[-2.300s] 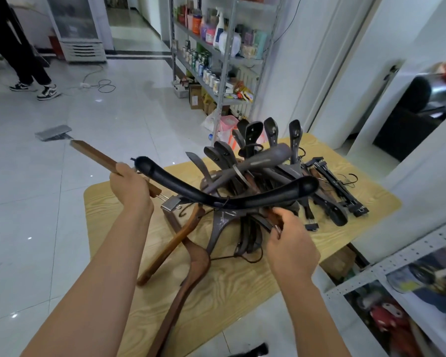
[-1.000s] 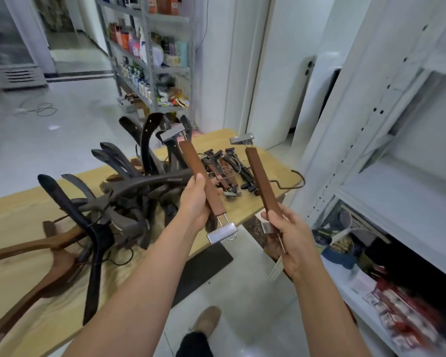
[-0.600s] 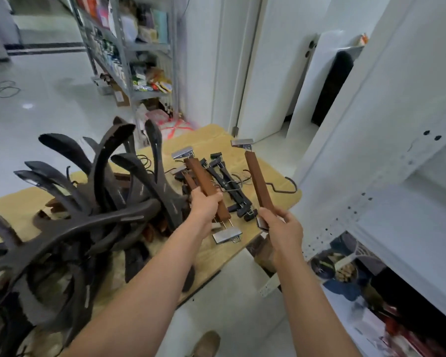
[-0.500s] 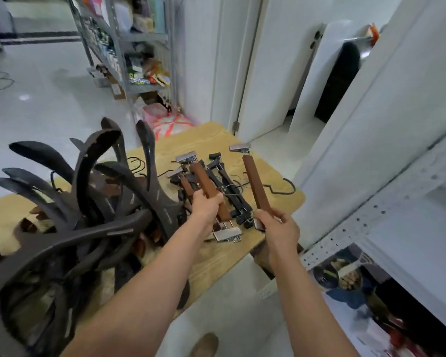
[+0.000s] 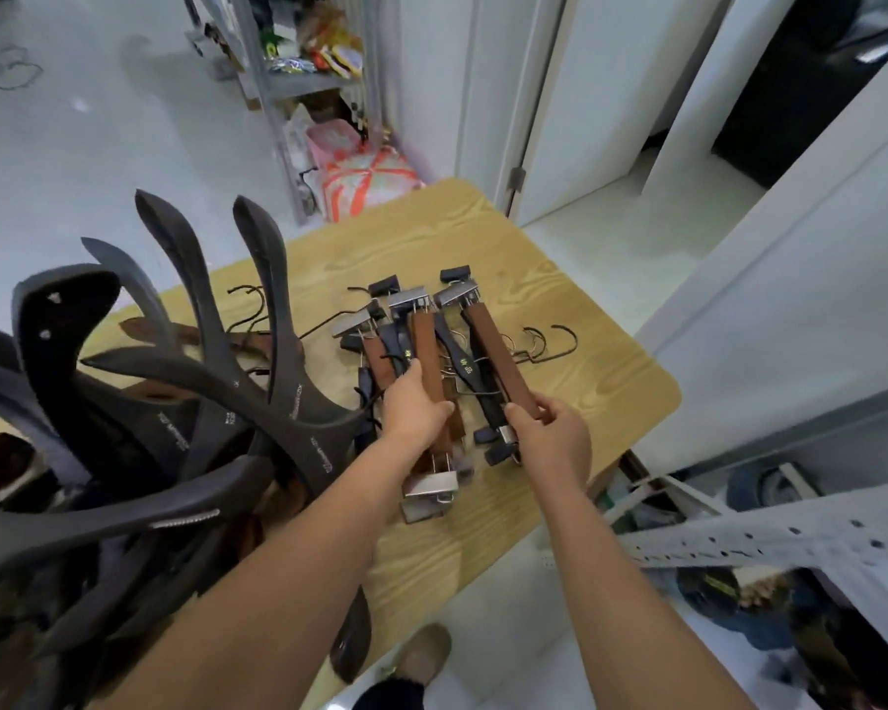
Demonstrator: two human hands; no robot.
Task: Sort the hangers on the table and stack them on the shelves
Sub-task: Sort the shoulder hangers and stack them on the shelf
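My left hand (image 5: 412, 408) grips a brown wooden clip hanger (image 5: 428, 361) with metal clips at both ends. My right hand (image 5: 549, 437) grips a second brown clip hanger (image 5: 496, 351) by its near end. Both hangers lie low over a small pile of clip hangers (image 5: 380, 358), brown and black, at the right end of the wooden table (image 5: 585, 371). A large heap of dark, broad-shouldered coat hangers (image 5: 185, 402) fills the left of the table. A white metal shelf rail (image 5: 770, 540) crosses the lower right.
A metal rack (image 5: 298, 84) with packaged goods stands beyond the table, with a pink-and-orange bag (image 5: 365, 171) at its foot. White doors and panels rise on the right. Cluttered items lie under the white shelf at lower right. My shoe (image 5: 421, 658) shows below the table edge.
Both hands have lowered the two brown clip hangers down onto the clip-hanger pile on the table. The view has tilted down toward the table's right end.
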